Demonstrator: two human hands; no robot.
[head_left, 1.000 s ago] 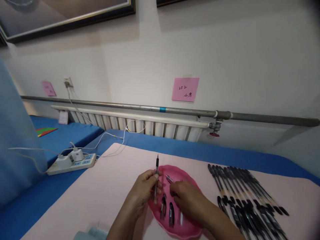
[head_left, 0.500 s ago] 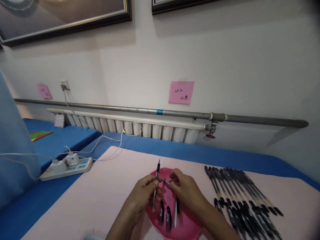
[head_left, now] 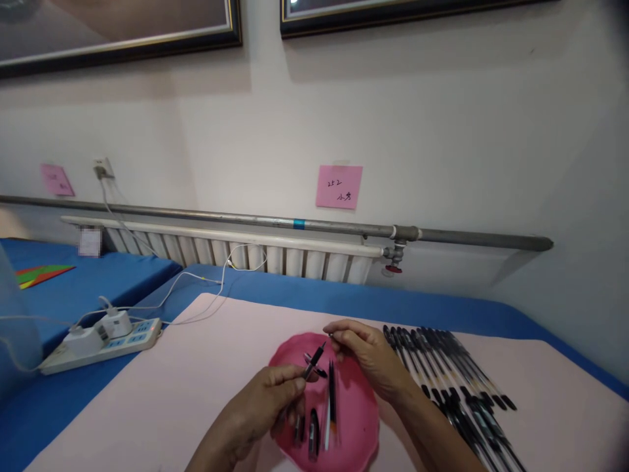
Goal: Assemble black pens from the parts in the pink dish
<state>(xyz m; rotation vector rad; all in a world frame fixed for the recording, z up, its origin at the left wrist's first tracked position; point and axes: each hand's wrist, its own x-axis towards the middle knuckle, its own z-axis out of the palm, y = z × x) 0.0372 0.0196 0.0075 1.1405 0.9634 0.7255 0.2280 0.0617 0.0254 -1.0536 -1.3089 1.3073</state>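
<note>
My left hand (head_left: 268, 400) is closed around a clear-barrelled pen (head_left: 318, 356) with a black grip. The pen is tilted, its point up and to the right. My right hand (head_left: 366, 351) pinches its thumb and fingers together just right of the pen's point, over the far rim of a pink scalloped plate (head_left: 361, 419). A tiny bit shows at those fingertips, too small to name. Black pen caps (head_left: 314, 434) and slim pen parts (head_left: 327, 410) lie in the plate. Another cap is partly hidden behind the pen and left fingers.
Right of the plate, a row of black pens (head_left: 432, 357) lies on the pink sheet (head_left: 196, 367), with more pens (head_left: 484, 426) nearer me. A white power strip (head_left: 111, 344) with plugs and cables sits on the left. Behind the blue table are a radiator (head_left: 289, 259) and pipe (head_left: 344, 226).
My right hand has risen from inside the plate to its far rim, fingers pinched. The pen in my left hand has tipped from nearly upright towards the right. The whole view has shifted slightly.
</note>
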